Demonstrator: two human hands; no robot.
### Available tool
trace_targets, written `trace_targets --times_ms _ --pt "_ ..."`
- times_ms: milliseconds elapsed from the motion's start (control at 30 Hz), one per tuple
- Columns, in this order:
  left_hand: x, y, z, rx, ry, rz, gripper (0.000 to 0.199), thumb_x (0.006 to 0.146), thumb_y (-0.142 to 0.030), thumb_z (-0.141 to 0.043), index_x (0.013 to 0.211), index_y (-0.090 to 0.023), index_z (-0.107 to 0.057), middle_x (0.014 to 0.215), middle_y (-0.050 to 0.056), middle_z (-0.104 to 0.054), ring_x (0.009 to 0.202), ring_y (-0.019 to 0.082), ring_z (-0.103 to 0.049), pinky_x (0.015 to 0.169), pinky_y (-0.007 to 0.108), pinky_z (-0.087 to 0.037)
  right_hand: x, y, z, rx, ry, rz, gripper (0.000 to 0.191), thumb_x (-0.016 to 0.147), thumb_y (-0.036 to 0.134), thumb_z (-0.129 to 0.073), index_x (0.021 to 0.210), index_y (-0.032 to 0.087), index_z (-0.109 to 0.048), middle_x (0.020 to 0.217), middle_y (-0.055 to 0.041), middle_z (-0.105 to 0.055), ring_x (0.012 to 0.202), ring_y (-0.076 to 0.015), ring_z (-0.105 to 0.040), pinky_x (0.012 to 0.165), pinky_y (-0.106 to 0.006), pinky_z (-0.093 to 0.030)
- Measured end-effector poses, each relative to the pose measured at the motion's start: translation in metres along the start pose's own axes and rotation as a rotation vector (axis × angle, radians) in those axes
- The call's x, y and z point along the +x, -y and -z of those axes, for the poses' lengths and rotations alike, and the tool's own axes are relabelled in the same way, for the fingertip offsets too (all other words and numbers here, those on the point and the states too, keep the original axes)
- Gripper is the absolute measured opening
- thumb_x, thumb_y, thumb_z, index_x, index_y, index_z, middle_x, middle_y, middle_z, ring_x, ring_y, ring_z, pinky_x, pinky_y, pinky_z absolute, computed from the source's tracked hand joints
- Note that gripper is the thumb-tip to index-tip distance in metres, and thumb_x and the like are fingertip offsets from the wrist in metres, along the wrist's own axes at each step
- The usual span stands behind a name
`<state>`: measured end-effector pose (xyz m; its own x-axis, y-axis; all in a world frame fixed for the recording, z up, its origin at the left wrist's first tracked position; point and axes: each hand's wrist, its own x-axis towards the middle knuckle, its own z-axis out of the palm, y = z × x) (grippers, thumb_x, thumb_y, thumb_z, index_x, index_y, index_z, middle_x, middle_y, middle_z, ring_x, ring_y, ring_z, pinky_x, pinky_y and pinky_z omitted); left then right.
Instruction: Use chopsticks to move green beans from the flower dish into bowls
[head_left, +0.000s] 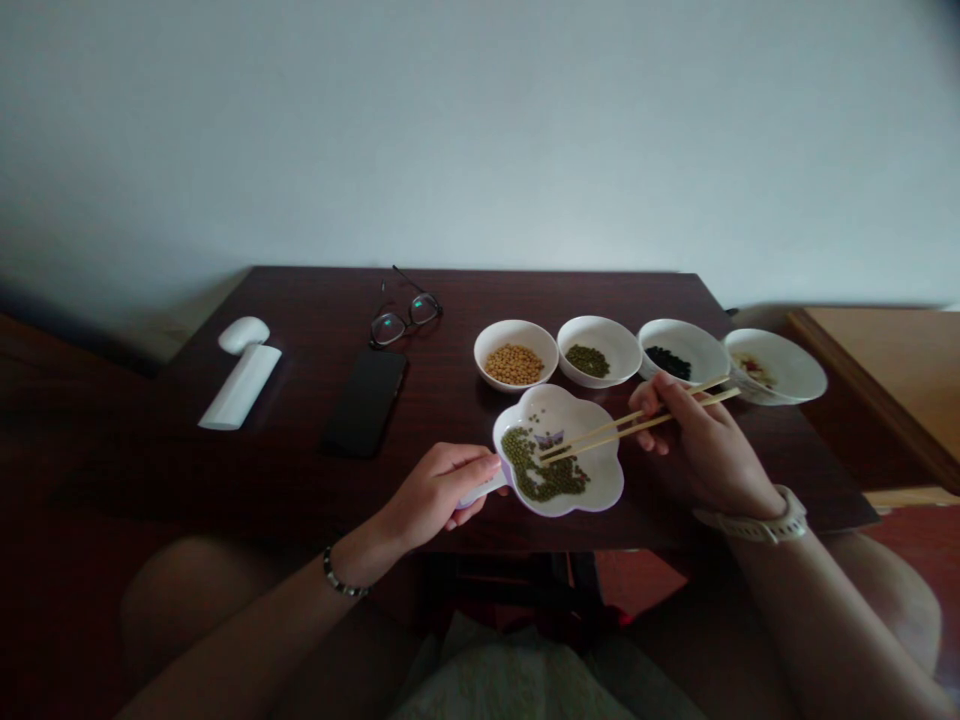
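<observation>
My left hand (442, 488) is closed around the handle of a white flower-shaped dish (600, 470), held at the table's front edge. Green beans (551, 483) lie mostly in its left and lower part, beside a printed butterfly. Wooden chopsticks (622, 428) are gripped in my right hand (686, 425), their tips down among the beans. Behind the dish stand white bowls in a row: one with yellow beans (514, 364), one with green beans (587, 360), one with black pieces (669, 362), and one at the right with pale and reddish pieces (752, 370).
On the dark table (450, 400), black-framed glasses (406, 320) lie behind a dark phone (364, 403). A white device (241, 385) with a rounded head is at the left. A lighter wooden surface (892, 360) stands to the right.
</observation>
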<state>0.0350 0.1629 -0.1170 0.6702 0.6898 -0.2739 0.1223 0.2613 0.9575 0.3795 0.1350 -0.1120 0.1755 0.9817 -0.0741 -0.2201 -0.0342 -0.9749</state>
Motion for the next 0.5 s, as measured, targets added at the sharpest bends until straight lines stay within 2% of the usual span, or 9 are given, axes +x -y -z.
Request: trace_targets --times_ms 267,500 --pt "-0.0001 -0.0004 0.0002 0.009 -0.002 0.001 0.052 0.116 -0.058 -0.061 0.094 -0.013 -0.076 0.051 -0.006 -0.05 0.039 0.008 -0.037 0.041 0.023 -0.021 -0.0004 0.0029 -0.0031 0.005 -0.029 0.022 0.048 0.107 0.059 -0.083 0.079 0.022 -0.072 0.08 -0.0026 -0.059 0.058 -0.0117 -0.052 0.046 -0.025 -0.042" --pt "-0.0035 0.0015 0.0034 0.001 0.014 0.012 0.052 0.115 -0.058 -0.062 0.094 -0.013 -0.076 0.052 -0.006 -0.051 0.04 0.008 -0.037 0.042 0.022 -0.021 0.0042 0.0089 0.0016 0.151 -0.129 0.084 0.046 0.098 0.054 -0.095 0.079 0.023 -0.066 0.08 0.0003 -0.057 0.056 -0.0098 -0.048 0.041 -0.026 -0.037"
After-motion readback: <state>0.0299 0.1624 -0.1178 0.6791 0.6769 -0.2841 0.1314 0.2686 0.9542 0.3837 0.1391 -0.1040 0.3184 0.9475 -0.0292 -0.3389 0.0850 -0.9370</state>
